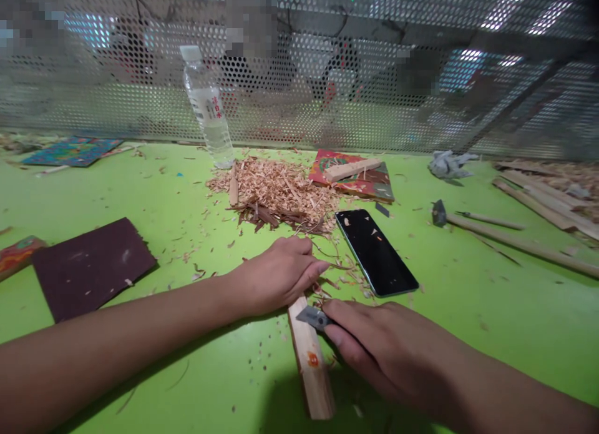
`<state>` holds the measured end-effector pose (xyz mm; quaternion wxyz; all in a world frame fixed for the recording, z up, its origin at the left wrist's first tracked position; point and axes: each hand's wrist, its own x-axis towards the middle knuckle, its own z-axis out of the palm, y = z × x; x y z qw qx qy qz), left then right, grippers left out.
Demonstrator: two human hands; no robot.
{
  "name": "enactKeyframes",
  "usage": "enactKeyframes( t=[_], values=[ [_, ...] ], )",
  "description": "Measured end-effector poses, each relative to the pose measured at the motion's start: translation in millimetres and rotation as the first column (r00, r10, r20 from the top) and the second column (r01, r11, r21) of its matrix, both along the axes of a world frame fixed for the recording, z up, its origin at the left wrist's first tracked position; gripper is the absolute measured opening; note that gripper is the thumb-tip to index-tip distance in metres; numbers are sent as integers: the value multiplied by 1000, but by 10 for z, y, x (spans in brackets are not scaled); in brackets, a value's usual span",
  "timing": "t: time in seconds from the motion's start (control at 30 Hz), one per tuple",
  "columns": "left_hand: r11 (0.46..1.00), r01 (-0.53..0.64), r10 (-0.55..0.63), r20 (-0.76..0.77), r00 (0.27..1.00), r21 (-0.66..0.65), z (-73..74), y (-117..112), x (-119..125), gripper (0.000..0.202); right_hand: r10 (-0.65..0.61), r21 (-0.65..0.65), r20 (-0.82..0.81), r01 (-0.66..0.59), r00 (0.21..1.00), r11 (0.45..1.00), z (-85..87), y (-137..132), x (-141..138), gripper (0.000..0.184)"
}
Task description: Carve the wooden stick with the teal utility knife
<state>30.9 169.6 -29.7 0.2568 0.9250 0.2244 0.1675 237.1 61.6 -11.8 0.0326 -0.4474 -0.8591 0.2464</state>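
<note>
A pale strip of wood point(312, 374) lies on the green table, its near end toward me and an orange-red stain on its upper face. My left hand point(283, 271) is closed over the far end of this strip, which it hides. In my right hand point(379, 343) is a utility knife point(314, 318); its grey blade rests against or just over the wood, a little nearer to me than my left hand. The knife's handle is mostly covered by my fingers. Curled shavings lie around both hands.
Beyond my hands is a heap of wood shavings point(285, 193), with a water bottle point(208, 112) behind it. A phone point(378, 253) lies to the right, near a hammer point(496, 231). Dark sandpaper point(93, 262) lies left. A perforated metal screen point(290, 103) borders the table's back.
</note>
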Motion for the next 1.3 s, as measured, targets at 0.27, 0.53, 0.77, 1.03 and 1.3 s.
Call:
enactKeyframes(
  t=[0.27,0.53,0.77,1.03,1.3],
  values=[
    [1000,1,0,-27,1000,22,-51,-9,0,51,79,17,153,-82,985,996,60,44,3,25],
    [999,-16,18,-57,998,34,-33,-43,-5,51,133,39,178,-142,975,989,123,73,12,20],
    [997,-27,30,-56,998,69,-33,-35,-10,53,200,-26,123,-198,972,980,206,-77,16,20],
    [998,-2,4,-39,999,58,-6,-40,-16,50,51,183,79,-65,996,981,2,49,-6,22],
    [1000,-9,9,-24,1000,7,8,-44,-23,48,79,241,175,-120,981,963,-36,35,-52,19]
  ],
)
